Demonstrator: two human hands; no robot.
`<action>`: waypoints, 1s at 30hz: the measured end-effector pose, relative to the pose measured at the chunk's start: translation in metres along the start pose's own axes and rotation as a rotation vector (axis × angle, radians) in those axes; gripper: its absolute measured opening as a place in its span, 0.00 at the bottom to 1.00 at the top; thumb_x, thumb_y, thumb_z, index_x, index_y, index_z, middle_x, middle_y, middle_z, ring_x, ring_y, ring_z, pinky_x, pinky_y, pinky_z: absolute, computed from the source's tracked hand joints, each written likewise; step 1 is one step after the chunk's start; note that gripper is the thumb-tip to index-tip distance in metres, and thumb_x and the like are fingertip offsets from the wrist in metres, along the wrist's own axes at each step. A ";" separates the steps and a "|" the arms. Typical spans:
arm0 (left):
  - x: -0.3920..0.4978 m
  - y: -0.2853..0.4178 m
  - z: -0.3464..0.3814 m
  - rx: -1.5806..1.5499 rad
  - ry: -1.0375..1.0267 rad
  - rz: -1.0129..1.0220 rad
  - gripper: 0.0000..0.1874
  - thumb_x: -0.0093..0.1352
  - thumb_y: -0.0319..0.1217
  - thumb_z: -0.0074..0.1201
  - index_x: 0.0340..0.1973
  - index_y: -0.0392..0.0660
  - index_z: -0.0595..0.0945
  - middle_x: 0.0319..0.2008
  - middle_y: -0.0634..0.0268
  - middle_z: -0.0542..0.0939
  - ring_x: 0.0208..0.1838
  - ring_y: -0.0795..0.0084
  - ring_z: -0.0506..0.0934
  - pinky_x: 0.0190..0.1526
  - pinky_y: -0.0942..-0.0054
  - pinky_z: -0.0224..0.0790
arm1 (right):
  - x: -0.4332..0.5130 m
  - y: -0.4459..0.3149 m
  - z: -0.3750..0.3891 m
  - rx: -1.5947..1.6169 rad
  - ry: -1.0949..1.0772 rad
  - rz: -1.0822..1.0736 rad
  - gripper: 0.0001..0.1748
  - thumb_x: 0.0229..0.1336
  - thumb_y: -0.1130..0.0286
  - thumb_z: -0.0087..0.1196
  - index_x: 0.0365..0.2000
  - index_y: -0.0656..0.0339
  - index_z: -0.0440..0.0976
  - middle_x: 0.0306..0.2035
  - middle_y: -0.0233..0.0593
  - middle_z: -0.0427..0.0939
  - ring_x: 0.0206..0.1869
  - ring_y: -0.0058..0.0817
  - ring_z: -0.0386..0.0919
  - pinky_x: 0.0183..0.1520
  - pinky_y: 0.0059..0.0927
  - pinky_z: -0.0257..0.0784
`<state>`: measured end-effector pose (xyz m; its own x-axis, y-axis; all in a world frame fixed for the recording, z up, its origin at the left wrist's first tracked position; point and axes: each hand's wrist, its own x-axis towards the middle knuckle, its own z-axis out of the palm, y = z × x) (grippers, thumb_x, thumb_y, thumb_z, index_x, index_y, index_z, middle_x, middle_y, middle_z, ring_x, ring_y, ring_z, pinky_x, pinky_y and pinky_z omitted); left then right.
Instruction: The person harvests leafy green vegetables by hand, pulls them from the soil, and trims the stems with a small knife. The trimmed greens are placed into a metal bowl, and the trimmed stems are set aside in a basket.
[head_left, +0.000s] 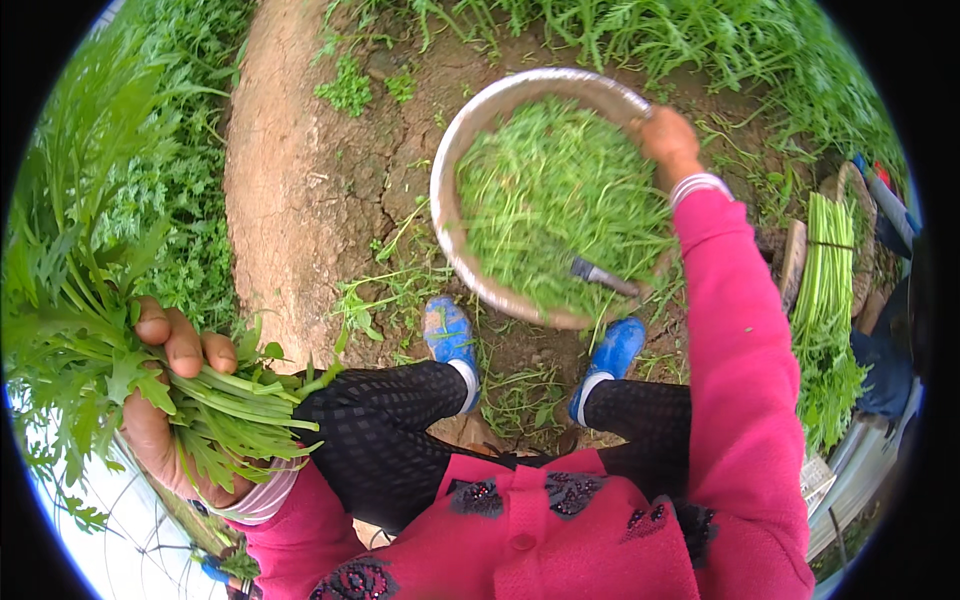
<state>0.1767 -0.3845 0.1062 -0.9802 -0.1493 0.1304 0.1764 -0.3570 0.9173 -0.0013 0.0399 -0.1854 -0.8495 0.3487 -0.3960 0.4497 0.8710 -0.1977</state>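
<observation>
My left hand (176, 390) is closed around a thick bunch of leafy greens (82, 315), its feathery leaves fanning out to the left and its cut stems pointing right. At the upper right, my right hand (667, 142) grips the rim of a round metal basin (448, 176). The basin tilts somewhat and is blurred by motion. Loose cut greens (555, 202) fill much of it. Across them, near the lower rim, lies a short tool (604, 276) with a dark end; its kind is hard to make out.
My blue shoes (450, 330) stand on soil strewn with cut leaves. Growing greens (180, 150) border a bare earth ridge (277, 172) on the left; more grow beyond the basin. At the right, a tied bundle of greens (825, 277) lies against a wooden piece (793, 262).
</observation>
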 end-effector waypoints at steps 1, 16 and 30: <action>0.002 0.000 -0.001 -0.005 -0.009 -0.015 0.26 0.67 0.26 0.54 0.57 0.32 0.62 0.46 0.57 0.68 0.40 0.71 0.70 0.39 0.67 0.69 | 0.016 0.000 -0.009 0.003 0.011 0.022 0.29 0.50 0.47 0.57 0.47 0.56 0.77 0.50 0.51 0.77 0.52 0.45 0.76 0.55 0.42 0.71; -0.023 0.031 -0.027 -0.096 0.022 0.107 0.20 0.71 0.22 0.43 0.58 0.36 0.60 0.43 0.59 0.65 0.39 0.73 0.68 0.37 0.66 0.68 | -0.242 -0.228 0.133 -0.152 -0.259 -0.954 0.62 0.38 0.51 0.71 0.67 0.65 0.47 0.71 0.52 0.45 0.72 0.54 0.44 0.66 0.51 0.56; -0.011 0.044 -0.088 -0.053 0.084 0.039 0.33 0.65 0.15 0.47 0.64 0.32 0.54 0.38 0.62 0.63 0.29 0.77 0.67 0.26 0.74 0.67 | -0.200 -0.262 0.229 -0.135 -0.062 -1.032 0.10 0.54 0.71 0.47 0.35 0.64 0.74 0.38 0.46 0.76 0.44 0.46 0.75 0.43 0.48 0.67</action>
<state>0.2030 -0.4794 0.1123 -0.9617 -0.2405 0.1314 0.2210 -0.3971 0.8908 0.1144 -0.3376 -0.2598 -0.7860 -0.6027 -0.1375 -0.5253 0.7684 -0.3656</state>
